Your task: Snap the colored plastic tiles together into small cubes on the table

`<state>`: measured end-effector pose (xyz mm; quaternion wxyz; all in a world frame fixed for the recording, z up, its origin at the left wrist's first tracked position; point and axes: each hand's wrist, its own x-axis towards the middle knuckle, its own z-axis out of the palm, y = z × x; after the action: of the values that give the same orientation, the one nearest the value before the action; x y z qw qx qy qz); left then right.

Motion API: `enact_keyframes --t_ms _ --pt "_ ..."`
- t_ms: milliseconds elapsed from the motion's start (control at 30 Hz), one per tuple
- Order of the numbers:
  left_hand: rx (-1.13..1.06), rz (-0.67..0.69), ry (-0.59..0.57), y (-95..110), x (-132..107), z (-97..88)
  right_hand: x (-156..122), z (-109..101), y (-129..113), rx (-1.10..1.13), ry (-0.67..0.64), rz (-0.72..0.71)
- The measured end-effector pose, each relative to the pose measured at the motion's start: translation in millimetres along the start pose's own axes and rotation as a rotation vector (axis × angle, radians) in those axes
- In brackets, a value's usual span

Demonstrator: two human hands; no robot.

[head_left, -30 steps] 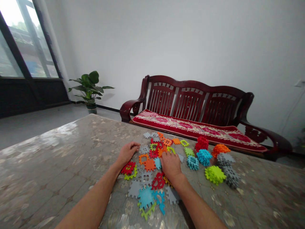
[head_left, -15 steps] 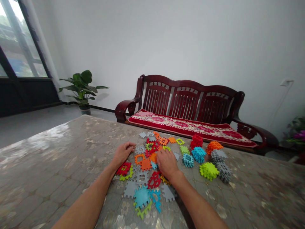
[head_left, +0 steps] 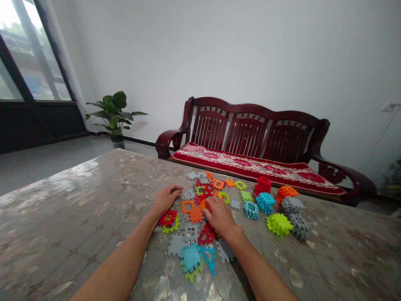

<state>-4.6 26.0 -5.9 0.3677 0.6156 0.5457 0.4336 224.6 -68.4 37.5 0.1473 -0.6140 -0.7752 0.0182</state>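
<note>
On my counter [head_left: 94,217]: colour stacks [head_left: 265,202], already gathered, at right; loose tiles [head_left: 191,256], mixed, left unstacked around my right hand [head_left: 221,217], itself over an orange tile [head_left: 202,204], and beside my left hand [head_left: 167,198]; either grip's closure, I cannot tell.

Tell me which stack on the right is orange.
The orange stack, behind the gray stacks and right of the red stack; no other stack shares its color.

Flat plastic tiles with toothed edges [head_left: 196,215], red, orange, grey, blue and lime, solid or window-cut. Lie loose, often overlapping, from just inside the patterned table's [head_left: 78,217] far edge toward its near edge. Also rise rightward in single-colour stacks [head_left: 278,225].
</note>
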Motion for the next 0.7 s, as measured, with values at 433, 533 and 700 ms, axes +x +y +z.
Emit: enact_keyframes --t_ms 433,533,700 --pt "-0.001 -0.005 -0.009 -6 3 0.9 3 3 40 0.892 0.184 0.440" --pt "0.015 -0.001 -0.004 -6 3 0.5 -6 3 57 1.108 0.157 0.557" --pt "-0.002 -0.003 -0.008 -3 2 0.3 -22 3 77 0.876 0.241 0.555"
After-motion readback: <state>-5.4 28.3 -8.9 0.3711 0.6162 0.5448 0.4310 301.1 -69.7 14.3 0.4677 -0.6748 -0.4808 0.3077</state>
